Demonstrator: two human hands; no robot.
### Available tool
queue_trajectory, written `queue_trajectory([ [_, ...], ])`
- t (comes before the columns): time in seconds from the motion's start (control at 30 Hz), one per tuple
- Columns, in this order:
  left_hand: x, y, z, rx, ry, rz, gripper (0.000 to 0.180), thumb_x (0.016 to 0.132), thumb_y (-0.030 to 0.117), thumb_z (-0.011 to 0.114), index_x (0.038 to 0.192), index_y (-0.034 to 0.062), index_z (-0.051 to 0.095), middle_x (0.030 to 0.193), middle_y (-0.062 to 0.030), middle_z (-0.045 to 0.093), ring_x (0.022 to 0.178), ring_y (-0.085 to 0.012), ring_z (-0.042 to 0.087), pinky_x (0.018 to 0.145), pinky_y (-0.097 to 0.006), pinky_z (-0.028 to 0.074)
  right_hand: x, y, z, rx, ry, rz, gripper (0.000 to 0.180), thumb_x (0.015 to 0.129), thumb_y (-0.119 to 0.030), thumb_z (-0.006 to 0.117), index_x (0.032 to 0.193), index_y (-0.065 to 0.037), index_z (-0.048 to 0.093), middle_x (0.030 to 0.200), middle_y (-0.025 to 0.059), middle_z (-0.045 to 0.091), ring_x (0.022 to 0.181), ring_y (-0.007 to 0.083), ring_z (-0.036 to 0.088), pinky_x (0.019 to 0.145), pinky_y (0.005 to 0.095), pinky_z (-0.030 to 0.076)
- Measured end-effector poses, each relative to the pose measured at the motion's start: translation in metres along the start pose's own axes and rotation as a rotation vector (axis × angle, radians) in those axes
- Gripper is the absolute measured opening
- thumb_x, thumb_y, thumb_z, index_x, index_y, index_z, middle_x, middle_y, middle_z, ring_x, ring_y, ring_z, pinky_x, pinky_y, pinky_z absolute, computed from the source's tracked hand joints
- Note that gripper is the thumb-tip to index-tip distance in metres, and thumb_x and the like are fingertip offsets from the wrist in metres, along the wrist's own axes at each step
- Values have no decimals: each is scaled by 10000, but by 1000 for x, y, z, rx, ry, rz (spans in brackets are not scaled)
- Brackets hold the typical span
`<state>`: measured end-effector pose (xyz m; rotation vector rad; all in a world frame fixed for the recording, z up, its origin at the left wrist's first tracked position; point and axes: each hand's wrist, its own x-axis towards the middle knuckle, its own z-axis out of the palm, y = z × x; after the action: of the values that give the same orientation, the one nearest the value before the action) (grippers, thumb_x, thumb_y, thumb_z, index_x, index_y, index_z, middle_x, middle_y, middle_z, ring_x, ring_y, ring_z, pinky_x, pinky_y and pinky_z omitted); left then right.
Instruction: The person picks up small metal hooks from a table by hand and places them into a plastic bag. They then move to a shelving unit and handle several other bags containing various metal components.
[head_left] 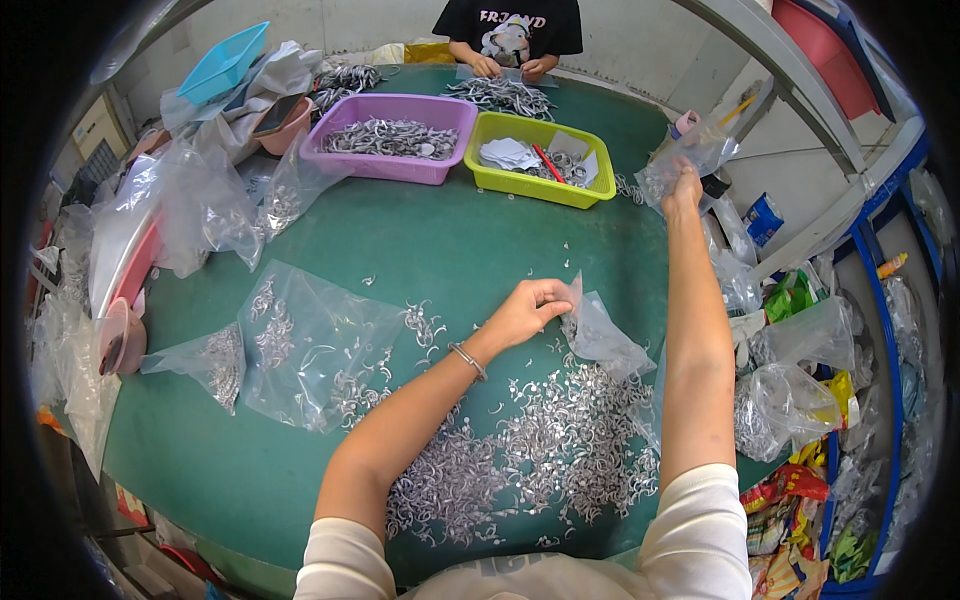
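Observation:
My left hand (528, 312) pinches the upper edge of a small see-through plastic bag (608, 338) above the middle right of the green table. Close below the bag spreads a large heap of small, curved silver metal pieces (560, 440). My right arm stretches to the table's far right edge. There my right hand (684, 187) has its fingers closed on another see-through plastic bag (712, 148); whatever lies inside is hard to make out. Left of my left hand, a large flat plastic bag (320, 345) lies with some metal pieces on or in it.
A purple basket (395, 170) of silver pieces and a lime-green basket (545, 192) with papers and a red pen stand at the back. Across the table another person's hands (512, 68) work over silver strips. Plastic bags (185, 205) crowd the left edge; a blue rack (895, 330) stands right.

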<state>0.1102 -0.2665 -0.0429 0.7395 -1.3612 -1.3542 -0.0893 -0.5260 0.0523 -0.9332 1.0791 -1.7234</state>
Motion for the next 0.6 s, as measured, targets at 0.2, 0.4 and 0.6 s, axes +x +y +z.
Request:
queue_trajectory([
  [0.2, 3, 2, 8, 25, 37, 3, 102, 823, 30, 560, 907, -28, 564, 821, -19, 606, 771, -80, 557, 699, -214, 448, -24, 5, -30, -102, -230, -199, 365, 926, -267, 357, 1117, 1, 517, 1138, 118, 539, 1047, 244, 495, 934, 365, 362],
  [0.4, 6, -10, 5, -15, 156, 23, 99, 827, 19, 544, 912, -26, 568, 857, -41, 627, 770, -90, 567, 702, -219, 455, -179, 3, -86, -237, -718, 36, 397, 913, -332, 426, 1070, 8, 559, 1059, 72, 585, 972, 151, 534, 888, 291, 393],
  [0.6, 18, -5, 16, 53, 256, 103, 95, 820, 4, 540, 894, -51, 563, 862, -81, 641, 772, -96, 586, 695, -208, 462, -236, -16, -135, -108, -872, 228, 605, 858, -426, 496, 1249, 19, 376, 1223, 117, 457, 1125, 188, 430, 978, 308, 304],
])
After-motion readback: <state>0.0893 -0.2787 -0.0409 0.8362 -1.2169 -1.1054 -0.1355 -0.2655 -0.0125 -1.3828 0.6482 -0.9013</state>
